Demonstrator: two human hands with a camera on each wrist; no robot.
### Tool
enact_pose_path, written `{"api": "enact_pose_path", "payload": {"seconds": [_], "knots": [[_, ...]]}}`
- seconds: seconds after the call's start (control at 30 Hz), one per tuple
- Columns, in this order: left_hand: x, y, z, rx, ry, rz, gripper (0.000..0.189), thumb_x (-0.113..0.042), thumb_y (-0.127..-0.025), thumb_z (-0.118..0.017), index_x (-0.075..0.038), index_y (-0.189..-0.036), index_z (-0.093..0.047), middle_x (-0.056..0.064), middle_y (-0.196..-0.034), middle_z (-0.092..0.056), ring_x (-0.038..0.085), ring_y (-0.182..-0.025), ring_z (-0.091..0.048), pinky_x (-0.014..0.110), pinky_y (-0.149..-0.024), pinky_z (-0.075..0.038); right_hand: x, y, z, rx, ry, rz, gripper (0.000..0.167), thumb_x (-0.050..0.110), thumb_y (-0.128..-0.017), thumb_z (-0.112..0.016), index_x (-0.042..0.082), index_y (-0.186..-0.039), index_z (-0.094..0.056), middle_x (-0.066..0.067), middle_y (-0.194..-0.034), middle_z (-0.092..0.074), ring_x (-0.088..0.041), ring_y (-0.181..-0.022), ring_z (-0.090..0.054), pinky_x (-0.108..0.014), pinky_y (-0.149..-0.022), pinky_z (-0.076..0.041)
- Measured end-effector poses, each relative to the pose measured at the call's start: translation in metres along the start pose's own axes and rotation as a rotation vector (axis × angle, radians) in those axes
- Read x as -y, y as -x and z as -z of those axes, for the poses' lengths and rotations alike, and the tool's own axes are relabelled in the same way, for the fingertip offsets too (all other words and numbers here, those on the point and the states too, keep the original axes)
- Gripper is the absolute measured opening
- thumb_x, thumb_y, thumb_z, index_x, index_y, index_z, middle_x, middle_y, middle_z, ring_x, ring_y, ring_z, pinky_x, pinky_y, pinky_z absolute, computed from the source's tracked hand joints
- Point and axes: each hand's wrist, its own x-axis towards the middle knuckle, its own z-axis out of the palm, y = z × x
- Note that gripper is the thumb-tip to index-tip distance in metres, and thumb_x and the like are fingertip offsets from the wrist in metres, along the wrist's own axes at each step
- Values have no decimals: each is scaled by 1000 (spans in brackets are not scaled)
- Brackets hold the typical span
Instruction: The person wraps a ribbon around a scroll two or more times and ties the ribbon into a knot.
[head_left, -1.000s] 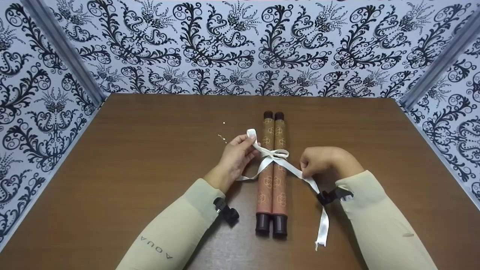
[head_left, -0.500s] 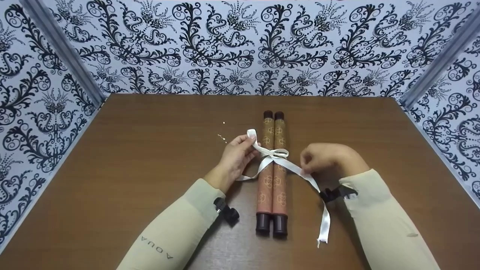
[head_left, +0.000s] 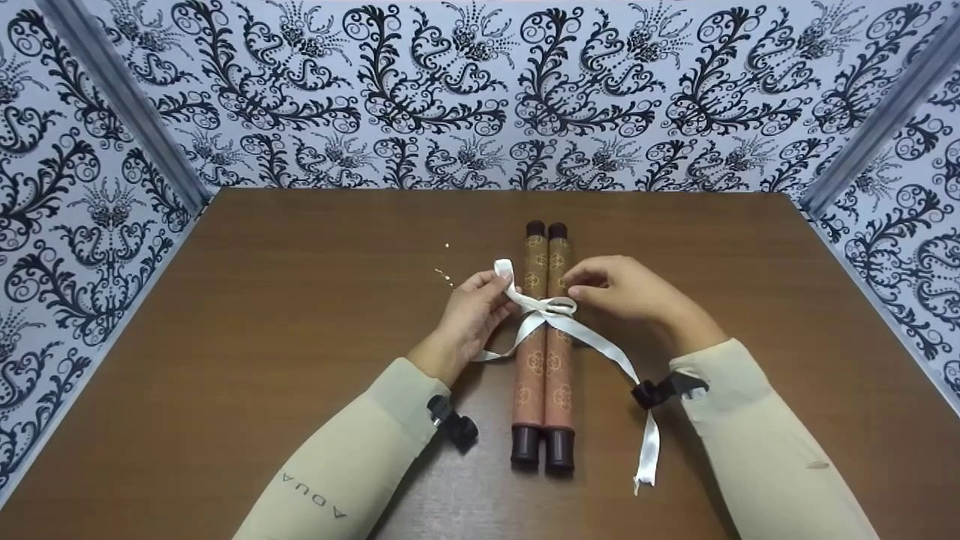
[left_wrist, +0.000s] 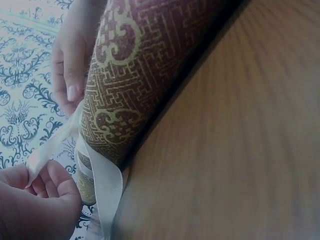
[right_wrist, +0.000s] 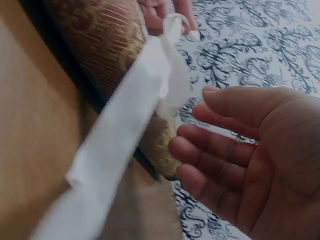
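Two patterned scroll rolls with dark end caps (head_left: 531, 367) lie side by side on the table. A white ribbon (head_left: 592, 341) is tied around their middle in a bow, one tail trailing down to the right and another to the left. My left hand (head_left: 469, 311) pinches the left loop of the ribbon between thumb and fingers, as the left wrist view also shows. My right hand (head_left: 630, 289) is beside the bow's right loop, fingers loosely bent and thumb apart from them. In the right wrist view that hand (right_wrist: 240, 155) has nothing between thumb and fingers.
The brown wooden table (head_left: 300, 300) spreads around the scrolls. Behind it stands a wall (head_left: 465, 90) with black floral print. Small white specks (head_left: 444, 276) lie left of the scrolls. Black cameras (head_left: 454, 424) are strapped to both wrists.
My right hand has let go of the ribbon's right tail and moved up and left to the bow's right loop, its fingers opening out. The left hand stays in place.
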Motion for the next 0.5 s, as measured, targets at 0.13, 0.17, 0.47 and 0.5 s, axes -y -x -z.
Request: {"api": "enact_pose_path", "payload": {"seconds": [0.13,0.17,0.47,0.5], "knots": [[0,0,0,-3,0,2,8,-6,-103,-60,-8,-96,-60,4,-94,-63,12,-82,-65,28,-82,-55,3,-3,-10,-16,-42,26,23,17,-100,-67,6,-119,-75,-10,-115,-76,-27,-106,-69,-45,-95,-55],[1,0,0,-3,2,2,8,-6,-103,-60,-8,-96,-61,4,-93,-63,12,-82,-65,28,-81,-55,3,-4,-12,-16,-49,32,22,17,-100,-68,6,-118,-75,-10,-114,-76,-26,-105,-69,-43,-94,-55],[1,-1,0,6,11,-4,11,-6,-103,-61,-9,-93,-61,0,-85,-64,12,-81,-66,27,-80,-56,1,-7,-21,1,-28,71,15,18,-97,-72,11,-108,-79,-6,-105,-74,-23,-102,-64,-40,-92,-51],[1,-1,0,5,11,-4,11,-6,-103,-61,-9,-92,-61,0,-85,-64,12,-80,-66,27,-79,-56,1,-8,-22,5,-28,72,13,18,-97,-72,11,-106,-79,-6,-104,-74,-23,-101,-63,-40,-92,-50]]}}
